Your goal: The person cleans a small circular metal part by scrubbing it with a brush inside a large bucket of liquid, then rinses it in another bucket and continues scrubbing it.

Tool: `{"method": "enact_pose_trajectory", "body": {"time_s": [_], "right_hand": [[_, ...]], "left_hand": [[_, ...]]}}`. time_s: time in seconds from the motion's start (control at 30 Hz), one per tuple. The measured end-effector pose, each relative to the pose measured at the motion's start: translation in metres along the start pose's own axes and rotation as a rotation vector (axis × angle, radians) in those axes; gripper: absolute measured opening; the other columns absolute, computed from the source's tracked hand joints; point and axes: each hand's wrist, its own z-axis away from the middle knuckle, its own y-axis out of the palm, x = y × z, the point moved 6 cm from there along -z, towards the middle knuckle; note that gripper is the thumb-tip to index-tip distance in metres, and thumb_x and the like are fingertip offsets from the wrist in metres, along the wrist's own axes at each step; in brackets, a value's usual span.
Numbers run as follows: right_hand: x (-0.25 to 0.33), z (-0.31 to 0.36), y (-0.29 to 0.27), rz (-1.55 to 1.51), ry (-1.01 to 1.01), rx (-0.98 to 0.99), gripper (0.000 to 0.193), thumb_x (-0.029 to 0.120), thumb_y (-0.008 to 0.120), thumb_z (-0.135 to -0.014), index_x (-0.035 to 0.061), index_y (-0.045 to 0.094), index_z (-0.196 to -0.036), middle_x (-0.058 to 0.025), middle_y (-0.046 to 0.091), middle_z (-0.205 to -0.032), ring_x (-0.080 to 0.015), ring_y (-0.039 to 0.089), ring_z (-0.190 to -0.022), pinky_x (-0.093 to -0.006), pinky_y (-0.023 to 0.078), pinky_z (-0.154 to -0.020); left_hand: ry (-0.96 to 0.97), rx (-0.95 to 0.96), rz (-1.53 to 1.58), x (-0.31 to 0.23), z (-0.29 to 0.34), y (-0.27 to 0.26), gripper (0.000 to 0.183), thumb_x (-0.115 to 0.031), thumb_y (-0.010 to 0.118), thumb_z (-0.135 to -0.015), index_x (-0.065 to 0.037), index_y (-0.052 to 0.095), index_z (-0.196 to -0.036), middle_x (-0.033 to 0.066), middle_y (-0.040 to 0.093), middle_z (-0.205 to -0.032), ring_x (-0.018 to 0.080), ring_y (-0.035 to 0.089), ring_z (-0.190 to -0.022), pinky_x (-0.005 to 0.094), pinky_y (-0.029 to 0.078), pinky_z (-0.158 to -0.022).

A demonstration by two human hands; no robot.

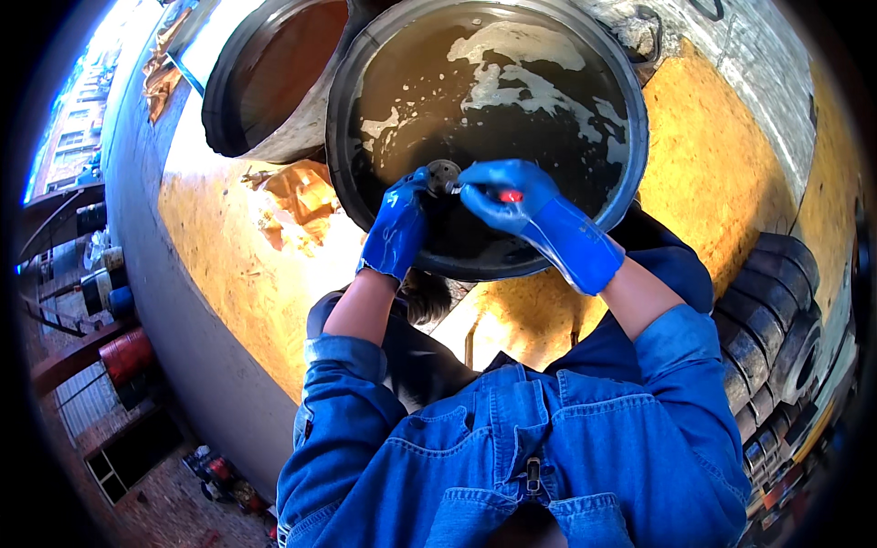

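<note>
Both hands wear blue rubber gloves and meet over the near part of a wide round tub (pixel 340 173) of murky brown water with pale foam. My left hand (pixel 402 215) is closed on a small round grey metal part (pixel 444 173), held just above the water. Close beside it, my right hand (pixel 516 196) is closed around a tool with a red handle (pixel 510 195). The tool's tip reaches the edge of the metal part; its exact kind is hidden by the glove.
Left of the tub stands a second container (pixel 301 137) with reddish-brown liquid. A crumpled orange-brown wrapping (pixel 297 196) lies on the yellowish floor beside it. At the right, several black ring-shaped metal parts (pixel 763 301) are stacked. Drums (pixel 126 356) and a brick building are far left.
</note>
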Motion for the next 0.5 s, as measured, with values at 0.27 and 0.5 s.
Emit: {"method": "enact_pose_trajectory", "body": {"time_s": [0.27, 0.5], "right_hand": [[0.006, -0.002, 0.002, -0.274, 0.034, 0.054, 0.014, 0.012, 0.076, -0.088, 0.008, 0.077, -0.102, -0.0156, 0.076, -0.094, -0.0285, 0.076, -0.088, -0.034, 0.059, -0.078], [-0.063, -0.013, -0.017, -0.176, 0.285, -0.141, 0.02, 0.02, 0.071, -0.096, 0.0033, 0.076, -0.106, -0.0035, 0.075, -0.091, -0.0101, 0.068, -0.079, -0.0282, 0.056, -0.075]], "left_hand": [[0.08, 0.034, -0.142, 0.008, -0.011, -0.014, 0.033, -0.014, 0.065, -0.1, -0.002, 0.067, -0.131, 0.0145, 0.072, -0.125, 0.0249, 0.07, -0.114, 0.0352, 0.054, -0.103], [-0.204, -0.168, 0.24, 0.037, -0.029, -0.021, 0.037, -0.023, 0.06, -0.104, 0.001, 0.065, -0.131, 0.0151, 0.071, -0.124, 0.025, 0.07, -0.111, 0.0376, 0.055, -0.104]]}}
